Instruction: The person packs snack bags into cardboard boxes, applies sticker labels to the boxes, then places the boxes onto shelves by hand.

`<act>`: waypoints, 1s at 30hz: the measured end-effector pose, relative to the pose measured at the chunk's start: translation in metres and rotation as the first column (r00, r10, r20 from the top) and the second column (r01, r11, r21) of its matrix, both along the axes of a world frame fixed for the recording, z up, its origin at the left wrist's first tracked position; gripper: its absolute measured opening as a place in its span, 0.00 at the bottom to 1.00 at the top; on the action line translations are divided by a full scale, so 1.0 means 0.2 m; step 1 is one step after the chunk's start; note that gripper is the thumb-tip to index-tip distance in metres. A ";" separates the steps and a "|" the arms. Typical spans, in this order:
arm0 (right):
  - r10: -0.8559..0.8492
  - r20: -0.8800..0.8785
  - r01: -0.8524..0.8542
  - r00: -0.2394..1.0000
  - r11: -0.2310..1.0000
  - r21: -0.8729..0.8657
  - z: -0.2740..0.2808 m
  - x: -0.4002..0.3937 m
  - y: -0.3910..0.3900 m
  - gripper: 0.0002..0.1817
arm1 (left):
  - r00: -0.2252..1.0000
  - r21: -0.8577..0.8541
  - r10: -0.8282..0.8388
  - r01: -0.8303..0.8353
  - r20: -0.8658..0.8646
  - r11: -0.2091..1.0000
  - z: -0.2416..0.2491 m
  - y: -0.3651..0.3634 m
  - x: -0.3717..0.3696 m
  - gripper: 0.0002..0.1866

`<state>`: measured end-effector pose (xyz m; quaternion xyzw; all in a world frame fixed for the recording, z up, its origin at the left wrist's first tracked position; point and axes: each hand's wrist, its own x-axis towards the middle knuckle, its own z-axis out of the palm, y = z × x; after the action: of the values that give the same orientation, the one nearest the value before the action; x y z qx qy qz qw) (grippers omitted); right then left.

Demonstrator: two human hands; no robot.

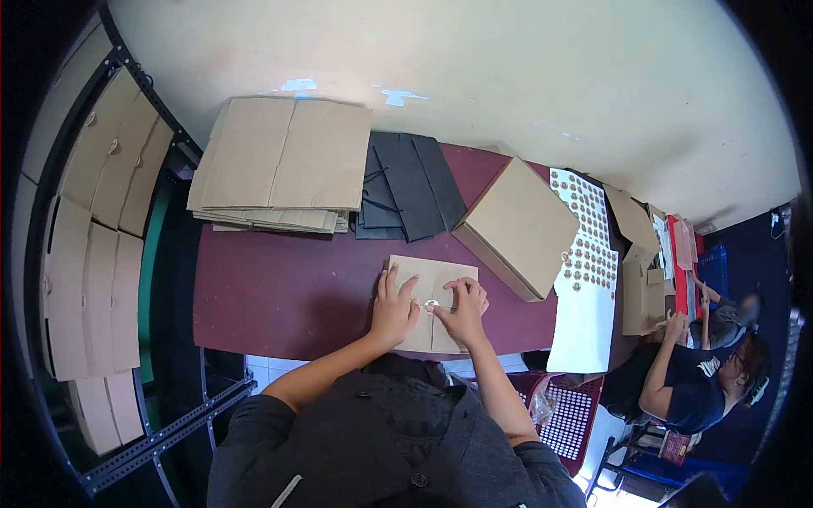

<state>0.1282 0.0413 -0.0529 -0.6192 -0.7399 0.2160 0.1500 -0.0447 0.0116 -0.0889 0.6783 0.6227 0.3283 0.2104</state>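
A small brown cardboard box or folded carton [445,339] lies at the table's front edge, a seam running down its middle. A round, pale sticker [431,304] sits across that seam. My left hand [393,307] rests open on the carton's left half, fingers spread and the thumb side close to the sticker. On the right half lies my right hand [463,311], its thumb reaching to the sticker and its fingers bent but apart from the thumb. The surface under both palms is hidden.
Flat cardboard [318,161] is stacked at the back left, beside black paper bags [415,182]. A larger closed box [525,229] stands right, next to sticker sheets [584,317]. Boxes fill the left shelf [106,254]. A co-worker [694,381] sits at far right, beyond a maroon chair [572,419].
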 end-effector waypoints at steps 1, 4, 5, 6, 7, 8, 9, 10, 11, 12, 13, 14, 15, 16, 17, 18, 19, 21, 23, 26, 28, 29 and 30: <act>-0.027 0.010 0.027 1.000 1.000 0.003 0.02 -0.02 0.00 0.30 | 1.000 0.011 -0.001 0.001 -0.003 1.000 0.00 0.00 0.00 0.27; -0.066 0.054 0.064 0.996 0.997 0.041 0.01 -0.07 -0.02 0.30 | 1.000 0.004 0.002 -0.002 -0.005 1.000 0.00 -0.01 -0.01 0.27; -0.062 0.060 0.059 0.996 0.997 0.054 0.01 -0.07 -0.02 0.30 | 1.000 -0.008 0.002 -0.002 0.000 1.000 0.00 -0.01 -0.01 0.27; -0.059 0.066 0.055 0.996 0.996 0.067 0.01 -0.07 -0.02 0.30 | 1.000 -0.008 0.002 -0.002 -0.001 1.000 0.00 -0.01 -0.01 0.27; -0.045 0.079 0.039 0.996 0.997 0.070 -0.01 -0.05 -0.02 0.30 | 1.000 -0.006 0.003 -0.003 0.010 1.000 0.00 -0.01 -0.01 0.27; -0.048 0.078 0.042 0.996 0.996 0.073 -0.03 -0.04 -0.02 0.30 | 1.000 -0.002 0.005 -0.005 0.022 1.000 0.00 -0.01 -0.01 0.26; -0.052 0.039 0.048 0.998 0.993 0.110 -0.04 -0.04 -0.02 0.31 | 1.000 0.002 0.002 -0.002 0.021 1.000 0.00 -0.01 -0.01 0.26; -0.054 0.000 0.053 0.999 0.988 0.148 -0.04 -0.04 -0.02 0.31 | 1.000 0.026 -0.010 0.010 -0.011 1.000 -0.01 -0.01 -0.01 0.29; -0.086 -0.056 0.093 0.995 0.985 0.143 -0.04 -0.03 -0.02 0.31 | 0.999 0.050 -0.018 0.020 -0.043 0.999 -0.02 0.00 -0.01 0.32; -0.081 -0.058 0.089 0.995 0.985 0.147 -0.05 -0.01 -0.03 0.31 | 0.999 0.054 -0.013 0.015 -0.046 0.998 -0.02 0.00 -0.02 0.32; -0.145 -0.144 0.168 0.979 0.971 0.169 -0.07 0.01 -0.03 0.31 | 0.986 0.081 0.052 -0.066 0.161 0.995 -0.03 0.00 -0.02 0.36; -0.205 -0.230 0.248 0.951 0.951 0.182 -0.09 0.04 -0.04 0.30 | 0.927 0.090 0.108 -0.150 0.360 0.985 -0.03 0.00 -0.02 0.40; -0.216 -0.133 0.239 0.967 0.951 0.194 -0.12 0.09 -0.05 0.29 | 0.934 0.000 0.171 -0.181 0.314 0.984 -0.13 0.00 -0.04 0.44; -0.212 -0.139 0.236 0.967 0.952 0.194 -0.13 0.12 -0.06 0.29 | 0.935 0.003 0.175 -0.185 0.309 0.983 -0.21 0.00 -0.08 0.44; -0.305 -0.425 0.303 0.852 0.950 -0.073 -0.13 0.15 -0.06 0.28 | 0.781 -0.255 0.193 -0.045 0.594 0.966 -0.28 -0.01 -0.13 0.45; -0.433 -0.632 0.271 0.643 0.900 -0.341 -0.14 0.19 -0.07 0.28 | 0.541 -0.432 0.280 0.175 0.793 0.885 -0.36 -0.02 -0.18 0.46; -0.423 -0.586 0.292 0.691 0.905 -0.309 -0.21 0.24 -0.09 0.26 | 0.591 -0.399 0.150 0.315 0.792 0.861 -0.38 -0.04 -0.25 0.44; -0.435 -0.576 0.293 0.692 0.898 -0.327 -0.35 0.34 -0.11 0.25 | 0.514 -0.510 0.258 0.441 0.818 0.739 -0.22 -0.11 -0.35 0.44; -0.401 -0.579 0.275 0.710 0.915 -0.297 -0.40 0.35 -0.14 0.24 | 0.442 -0.582 0.383 0.553 0.811 0.596 -0.08 -0.16 -0.41 0.43; -0.398 -0.581 0.236 0.710 0.912 -0.336 -0.34 0.30 -0.16 0.26 | 0.470 -0.592 0.362 0.606 0.805 0.531 -0.07 -0.22 -0.43 0.42; -0.412 -0.563 0.242 0.716 0.903 -0.354 -0.30 0.29 -0.13 0.26 | 0.396 -0.467 0.259 0.644 0.881 0.606 -0.09 -0.24 -0.41 0.41; -0.395 -0.606 0.223 0.691 0.913 -0.341 -0.28 0.29 -0.12 0.25 | 0.397 -0.465 0.255 0.638 0.882 0.614 -0.10 -0.25 -0.40 0.41; -0.377 -0.647 0.203 0.662 0.922 -0.330 -0.24 0.28 -0.11 0.25 | 0.434 -0.486 0.250 0.609 0.866 0.627 -0.07 -0.26 -0.41 0.42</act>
<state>0.1851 0.0193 -0.1018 -0.6143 -0.4881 0.4910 0.3786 -0.1257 -0.0396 -0.1026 0.3194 0.4042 0.3102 0.7990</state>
